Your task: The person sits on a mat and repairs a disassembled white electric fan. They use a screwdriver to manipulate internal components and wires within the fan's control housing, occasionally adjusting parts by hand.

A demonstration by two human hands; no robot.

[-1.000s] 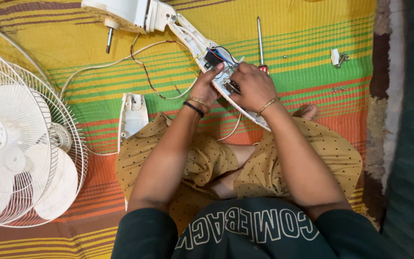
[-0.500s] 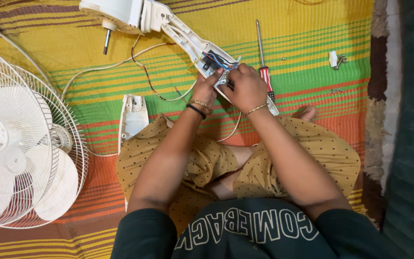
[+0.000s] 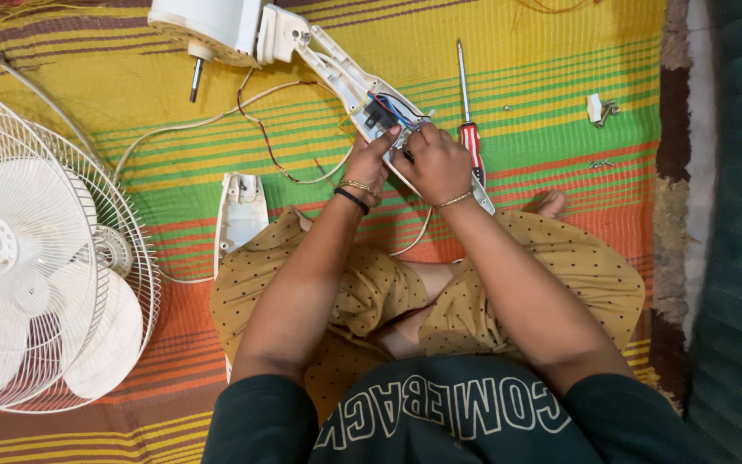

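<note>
I sit cross-legged on a striped mat. An opened white fan housing with exposed coloured wires and a dark switch block lies in front of me, joined to the white motor head. My left hand pinches the housing beside the switch block. My right hand is closed over the wiring just right of it; what its fingers grip is hidden. A red-handled screwdriver lies on the mat beside my right hand.
A white fan guard with blades lies at the left. A white cover piece rests by my left knee. A white cord loops across the mat. Small white part and screws lie at the right, near dark fabric.
Both hands have shifted a little along the housing toward the switch block. The screwdriver, covered by my right hand a second ago, now lies uncovered on the mat.
</note>
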